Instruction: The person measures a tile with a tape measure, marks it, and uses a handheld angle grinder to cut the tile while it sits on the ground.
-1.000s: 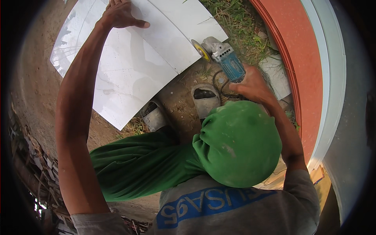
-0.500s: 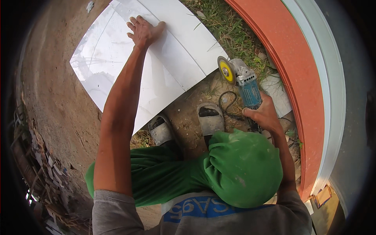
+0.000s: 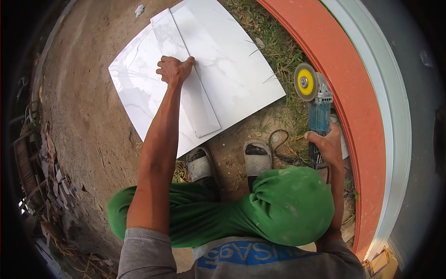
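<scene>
At the far left, jumbled scraps (image 3: 58, 188) border rough brown soil (image 3: 90, 93). The left hand (image 3: 175, 69) is closed across a narrow, straight-edged white strip (image 3: 199, 107), thumb at its right edge, fingers at its left; the strip extends past the hand at both ends. It lies flat on a broad, smooth white panel (image 3: 241, 69) with a sheen and faint grey marks. Near the panel's lower edge are two dusty grey sandals (image 3: 258, 162); below, soft green trousers (image 3: 292, 204) bunch in folds. Rough grass (image 3: 267, 30) fringes the panel's right side. The right hand (image 3: 330, 142) grips a teal-and-black angle grinder (image 3: 319, 116), its round, yellow-faced disc (image 3: 304, 83) apart from the panel. Rightmost, an orange-red surface (image 3: 341, 60) curves past.
</scene>
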`<state>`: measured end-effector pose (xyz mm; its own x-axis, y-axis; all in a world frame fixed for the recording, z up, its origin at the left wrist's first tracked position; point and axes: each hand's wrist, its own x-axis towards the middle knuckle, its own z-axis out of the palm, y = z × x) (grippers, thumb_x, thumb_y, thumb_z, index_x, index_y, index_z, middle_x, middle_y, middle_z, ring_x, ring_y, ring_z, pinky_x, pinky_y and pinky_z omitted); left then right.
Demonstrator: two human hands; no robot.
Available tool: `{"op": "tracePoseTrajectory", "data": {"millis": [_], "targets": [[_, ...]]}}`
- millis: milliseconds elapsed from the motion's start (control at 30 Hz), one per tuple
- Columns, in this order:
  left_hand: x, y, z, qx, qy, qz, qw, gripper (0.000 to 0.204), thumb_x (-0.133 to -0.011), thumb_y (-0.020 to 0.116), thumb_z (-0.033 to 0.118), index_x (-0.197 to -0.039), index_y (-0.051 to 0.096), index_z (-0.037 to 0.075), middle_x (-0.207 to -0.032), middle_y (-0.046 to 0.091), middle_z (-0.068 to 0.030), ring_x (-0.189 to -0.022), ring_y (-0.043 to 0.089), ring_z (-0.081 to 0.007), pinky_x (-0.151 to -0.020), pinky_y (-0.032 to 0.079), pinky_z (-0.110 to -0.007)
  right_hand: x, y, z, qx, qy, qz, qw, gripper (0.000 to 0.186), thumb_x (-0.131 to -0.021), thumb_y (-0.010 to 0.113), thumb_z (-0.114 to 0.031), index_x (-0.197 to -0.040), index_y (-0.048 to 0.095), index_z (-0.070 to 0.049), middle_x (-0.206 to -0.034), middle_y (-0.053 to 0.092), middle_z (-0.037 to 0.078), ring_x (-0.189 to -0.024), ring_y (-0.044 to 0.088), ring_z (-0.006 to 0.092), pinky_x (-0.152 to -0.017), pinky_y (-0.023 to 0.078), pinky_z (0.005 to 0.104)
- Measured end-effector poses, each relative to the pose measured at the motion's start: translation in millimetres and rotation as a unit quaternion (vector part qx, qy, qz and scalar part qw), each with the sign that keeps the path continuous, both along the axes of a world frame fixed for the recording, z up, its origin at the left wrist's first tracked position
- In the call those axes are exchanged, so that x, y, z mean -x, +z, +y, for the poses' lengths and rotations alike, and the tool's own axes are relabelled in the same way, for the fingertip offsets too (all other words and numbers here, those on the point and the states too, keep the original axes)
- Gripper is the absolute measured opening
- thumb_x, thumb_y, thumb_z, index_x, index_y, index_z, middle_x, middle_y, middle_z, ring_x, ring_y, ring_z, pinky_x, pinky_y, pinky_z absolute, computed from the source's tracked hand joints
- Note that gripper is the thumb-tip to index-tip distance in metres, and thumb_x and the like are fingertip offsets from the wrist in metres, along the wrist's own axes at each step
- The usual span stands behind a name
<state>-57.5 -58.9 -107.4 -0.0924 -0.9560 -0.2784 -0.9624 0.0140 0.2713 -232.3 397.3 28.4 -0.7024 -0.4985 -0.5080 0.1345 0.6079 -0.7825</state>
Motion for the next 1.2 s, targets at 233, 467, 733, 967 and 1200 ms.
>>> {"op": "tracePoseTrajectory", "data": {"millis": [233,467,733,967,1200], "targets": [[-28,-2,-11,-0.005,0.03,0.01,0.999,0.103,-0.078,0.091,0.054,-0.145,0.046,-0.01,-0.146,0.048,-0.0251,-0.138,0.045,-0.0442,-0.107,0.051,-0.057,-5,9,-8,0.015,-0.005,-0.008,1.0,0.03,-0.075,0.083,-0.016,-0.098,0.068,-0.004,-0.083,0.066,0.0,-0.072,0.06,0.0098,-0.068,0.05,0.03],[-39,7,-39,-0.02,0.033,0.01,0.999,0.113,-0.074,0.091,0.057,-0.15,0.044,-0.013,-0.149,0.047,-0.0301,-0.14,0.048,-0.0499,-0.107,0.054,-0.056,-4,9,-7,0.012,-0.016,-0.001,1.0,0.03,-0.075,0.083,-0.017,-0.096,0.065,-0.005,-0.081,0.066,0.001,-0.067,0.062,0.0112,-0.063,0.051,0.0308],[-81,14,-63,-0.048,-0.012,-0.022,0.999,0.122,-0.075,0.09,0.059,-0.154,0.035,-0.016,-0.151,0.044,-0.0326,-0.141,0.047,-0.0517,-0.108,0.054,-0.057,-18,23,-30,0.025,-0.059,0.008,0.998,0.031,-0.076,0.084,-0.017,-0.097,0.065,-0.004,-0.079,0.068,0.005,-0.064,0.065,0.0137,-0.06,0.053,0.0312],[-121,9,-38,-0.011,-0.028,-0.002,1.0,0.105,-0.08,0.09,0.049,-0.148,0.039,-0.013,-0.147,0.042,-0.0274,-0.139,0.045,-0.0484,-0.104,0.055,-0.057,-22,17,-55,0.037,-0.053,0.026,0.998,0.031,-0.076,0.084,-0.017,-0.097,0.066,-0.003,-0.079,0.069,0.005,-0.064,0.065,0.0141,-0.062,0.054,0.0309],[-63,64,97,-0.26,-0.215,0.342,0.877,0.096,-0.096,0.078,0.053,-0.154,0.044,-0.015,-0.148,0.062,-0.0323,-0.136,0.064,-0.0405,-0.113,0.052,-0.049,0,7,-148,0.028,0.047,0.082,0.995,0.034,-0.074,0.082,-0.018,-0.1,0.069,0.0,-0.083,0.071,0.006,-0.073,0.066,0.0142,-0.069,0.054,0.0324]]}}
